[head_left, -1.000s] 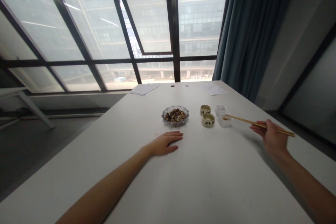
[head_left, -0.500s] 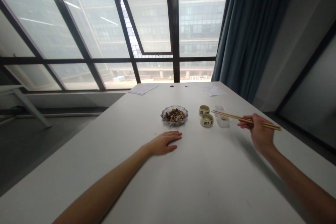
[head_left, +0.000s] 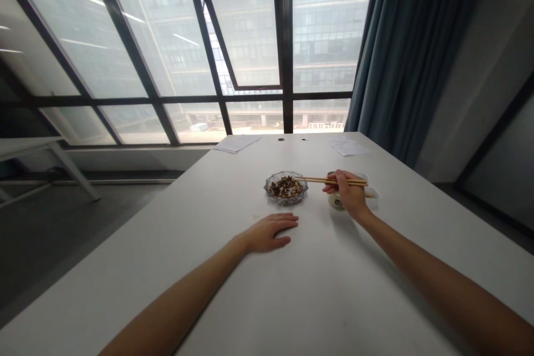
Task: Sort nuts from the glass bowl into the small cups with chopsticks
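Observation:
My right hand (head_left: 348, 193) is closed around a pair of wooden chopsticks (head_left: 319, 179). Their tips point left and reach over the right rim of a clear glass bowl (head_left: 286, 200). Inside that bowl lies a mix of small dark and pale dried pieces (head_left: 286, 185), too small to name. My left hand (head_left: 270, 232) rests flat on the table in front of the bowl, fingers stretched out and holding nothing. Behind and below my right hand a small pale-green cup (head_left: 335, 202) with dark lettering shows in part; a second cup is mostly hidden.
Clear plastic containers (head_left: 372, 194) stand right of the cups, partly covered by my right hand. Papers lie at the far left (head_left: 237, 143) and far right (head_left: 349, 147) of the white table (head_left: 250, 311). A window and a blue curtain (head_left: 400, 67) stand beyond.
My right hand has moved left with the chopsticks, from beside the plastic containers to over the cups, bringing the tips to the glass bowl. My left hand stays on the table.

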Action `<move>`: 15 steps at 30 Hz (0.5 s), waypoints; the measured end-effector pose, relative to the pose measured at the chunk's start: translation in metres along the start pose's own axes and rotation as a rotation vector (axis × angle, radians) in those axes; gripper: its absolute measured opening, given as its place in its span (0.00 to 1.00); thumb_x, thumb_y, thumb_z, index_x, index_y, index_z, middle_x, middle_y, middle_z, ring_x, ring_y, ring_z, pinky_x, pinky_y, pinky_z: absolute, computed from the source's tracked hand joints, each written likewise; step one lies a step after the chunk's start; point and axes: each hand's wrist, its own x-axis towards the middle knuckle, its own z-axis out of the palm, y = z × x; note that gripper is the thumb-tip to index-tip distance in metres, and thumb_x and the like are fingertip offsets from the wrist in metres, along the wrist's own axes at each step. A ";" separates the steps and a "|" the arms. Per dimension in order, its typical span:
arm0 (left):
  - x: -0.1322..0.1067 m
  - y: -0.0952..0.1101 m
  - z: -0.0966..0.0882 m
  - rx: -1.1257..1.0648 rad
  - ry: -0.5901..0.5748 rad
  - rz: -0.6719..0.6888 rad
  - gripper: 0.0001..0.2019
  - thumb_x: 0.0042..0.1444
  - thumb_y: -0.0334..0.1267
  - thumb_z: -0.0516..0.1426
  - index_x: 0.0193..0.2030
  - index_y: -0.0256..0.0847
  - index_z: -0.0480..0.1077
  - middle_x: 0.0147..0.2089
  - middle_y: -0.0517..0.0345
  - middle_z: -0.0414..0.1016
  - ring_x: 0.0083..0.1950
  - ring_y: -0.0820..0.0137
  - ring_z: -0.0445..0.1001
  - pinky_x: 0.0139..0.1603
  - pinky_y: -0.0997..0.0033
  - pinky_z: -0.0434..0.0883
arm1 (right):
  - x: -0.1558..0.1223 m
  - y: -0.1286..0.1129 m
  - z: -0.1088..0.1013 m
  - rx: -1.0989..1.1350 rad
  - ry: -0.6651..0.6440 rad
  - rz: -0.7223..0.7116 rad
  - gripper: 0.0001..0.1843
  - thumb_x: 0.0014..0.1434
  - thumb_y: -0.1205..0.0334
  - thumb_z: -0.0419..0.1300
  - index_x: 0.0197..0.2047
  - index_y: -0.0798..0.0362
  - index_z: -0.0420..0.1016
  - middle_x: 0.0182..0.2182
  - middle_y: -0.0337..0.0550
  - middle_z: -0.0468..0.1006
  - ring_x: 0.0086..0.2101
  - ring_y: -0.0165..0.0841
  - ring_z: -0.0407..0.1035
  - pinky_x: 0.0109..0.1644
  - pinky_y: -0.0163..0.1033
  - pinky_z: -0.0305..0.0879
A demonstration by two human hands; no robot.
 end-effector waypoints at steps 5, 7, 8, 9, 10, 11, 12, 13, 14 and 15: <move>0.000 0.002 0.000 -0.008 0.001 0.002 0.27 0.65 0.47 0.56 0.70 0.46 0.64 0.73 0.53 0.64 0.74 0.60 0.61 0.75 0.57 0.58 | -0.001 0.027 0.022 -0.027 -0.063 0.058 0.31 0.58 0.31 0.61 0.32 0.55 0.76 0.22 0.46 0.81 0.21 0.35 0.77 0.23 0.35 0.74; 0.000 0.002 0.000 -0.011 0.004 0.003 0.27 0.65 0.46 0.56 0.70 0.46 0.64 0.73 0.53 0.64 0.74 0.59 0.61 0.75 0.57 0.58 | -0.002 0.038 0.027 -0.040 -0.071 0.089 0.31 0.58 0.31 0.60 0.31 0.55 0.76 0.22 0.46 0.81 0.21 0.35 0.78 0.23 0.35 0.74; 0.000 0.002 0.000 -0.012 0.004 0.003 0.27 0.65 0.46 0.56 0.70 0.46 0.64 0.73 0.53 0.64 0.74 0.59 0.61 0.75 0.57 0.58 | -0.003 0.042 0.028 -0.045 -0.072 0.103 0.31 0.57 0.30 0.60 0.31 0.54 0.76 0.22 0.46 0.81 0.21 0.36 0.77 0.23 0.35 0.74; 0.000 0.003 0.000 -0.013 0.004 0.003 0.27 0.65 0.46 0.56 0.69 0.45 0.65 0.73 0.53 0.64 0.74 0.59 0.61 0.75 0.57 0.58 | -0.003 0.047 0.030 -0.050 -0.069 0.114 0.32 0.57 0.30 0.61 0.31 0.54 0.76 0.21 0.46 0.81 0.20 0.36 0.77 0.22 0.35 0.74; 0.000 0.003 0.000 -0.014 0.003 0.004 0.27 0.65 0.46 0.56 0.69 0.45 0.65 0.73 0.52 0.64 0.74 0.59 0.61 0.75 0.57 0.58 | -0.003 0.050 0.031 -0.053 -0.065 0.122 0.32 0.56 0.29 0.61 0.31 0.54 0.76 0.21 0.45 0.80 0.20 0.36 0.77 0.22 0.35 0.74; 0.000 0.003 0.000 -0.015 0.003 0.005 0.27 0.65 0.46 0.56 0.69 0.45 0.65 0.73 0.52 0.64 0.74 0.59 0.61 0.75 0.57 0.58 | -0.003 0.053 0.032 -0.055 -0.060 0.128 0.32 0.56 0.29 0.61 0.31 0.54 0.76 0.21 0.45 0.80 0.20 0.36 0.77 0.22 0.36 0.74; 0.000 0.003 0.001 -0.016 0.005 0.007 0.27 0.65 0.46 0.56 0.69 0.44 0.65 0.73 0.52 0.64 0.74 0.59 0.62 0.75 0.57 0.58 | -0.004 0.056 0.032 -0.055 -0.055 0.133 0.32 0.56 0.29 0.61 0.31 0.54 0.76 0.21 0.45 0.80 0.20 0.36 0.77 0.22 0.36 0.74; 0.001 0.003 0.001 -0.017 0.007 0.010 0.27 0.65 0.46 0.56 0.69 0.44 0.65 0.73 0.52 0.64 0.74 0.59 0.62 0.75 0.57 0.59 | -0.004 0.058 0.033 -0.053 -0.053 0.139 0.32 0.56 0.29 0.61 0.31 0.54 0.75 0.21 0.45 0.80 0.20 0.36 0.77 0.23 0.36 0.74; 0.001 0.002 0.001 -0.018 0.009 0.013 0.27 0.65 0.46 0.56 0.69 0.44 0.65 0.73 0.52 0.64 0.74 0.59 0.62 0.75 0.57 0.59 | -0.004 0.059 0.034 -0.050 -0.054 0.146 0.32 0.56 0.29 0.61 0.31 0.54 0.75 0.21 0.46 0.80 0.20 0.37 0.77 0.23 0.37 0.75; 0.001 0.002 0.001 -0.019 0.010 0.015 0.27 0.65 0.46 0.56 0.69 0.44 0.65 0.72 0.51 0.64 0.73 0.59 0.62 0.75 0.57 0.59 | -0.005 0.061 0.035 -0.047 -0.057 0.155 0.32 0.56 0.29 0.60 0.31 0.54 0.75 0.21 0.46 0.80 0.20 0.37 0.77 0.23 0.37 0.75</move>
